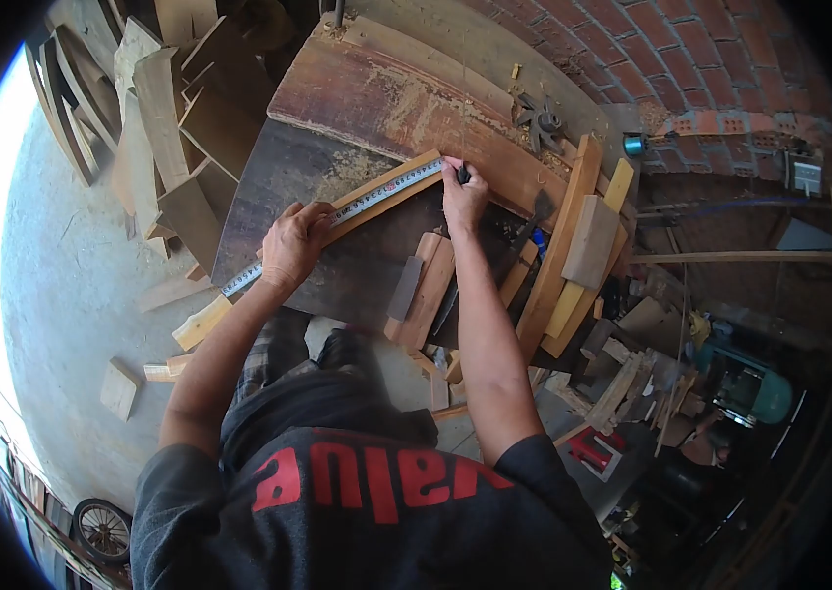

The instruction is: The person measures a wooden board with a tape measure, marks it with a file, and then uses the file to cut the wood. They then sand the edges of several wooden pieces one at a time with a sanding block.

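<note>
Across the frame's upper middle, my left hand (295, 244) presses the springy, slippery tape measure (337, 211) flat on a stiff light wood strip (381, 187), right hand (462, 197) pinching a pencil (462, 174) at the tape's far end.

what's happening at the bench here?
A person is laying a tape measure along a wooden strip on a dark workbench. The left hand presses tape and strip down near one end. The right hand is at the strip's far end, holding what looks like a pencil to the tape. Loose wood offcuts lie on the bench beside the right arm.
</note>
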The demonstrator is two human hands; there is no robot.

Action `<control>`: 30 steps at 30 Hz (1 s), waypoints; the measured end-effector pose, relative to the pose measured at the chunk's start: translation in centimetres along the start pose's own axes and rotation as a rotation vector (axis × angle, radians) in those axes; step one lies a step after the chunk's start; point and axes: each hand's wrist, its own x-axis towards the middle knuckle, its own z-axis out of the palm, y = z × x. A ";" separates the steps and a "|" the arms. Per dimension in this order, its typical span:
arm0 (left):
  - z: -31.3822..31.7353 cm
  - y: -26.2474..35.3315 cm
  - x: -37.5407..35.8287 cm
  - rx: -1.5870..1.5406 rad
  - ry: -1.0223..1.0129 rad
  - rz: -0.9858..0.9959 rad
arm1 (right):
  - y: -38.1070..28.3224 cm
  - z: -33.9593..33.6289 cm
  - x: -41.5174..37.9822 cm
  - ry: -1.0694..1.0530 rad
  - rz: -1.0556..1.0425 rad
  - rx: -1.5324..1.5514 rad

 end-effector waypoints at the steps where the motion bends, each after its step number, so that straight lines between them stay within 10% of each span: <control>1: 0.0 0.0 0.0 -0.014 0.011 0.008 | 0.0 0.0 0.0 -0.009 -0.001 -0.004; 30: -3.3 -5.1 -5.4 0.167 0.286 -0.011 | -0.9 0.0 0.8 -0.053 -0.020 -0.213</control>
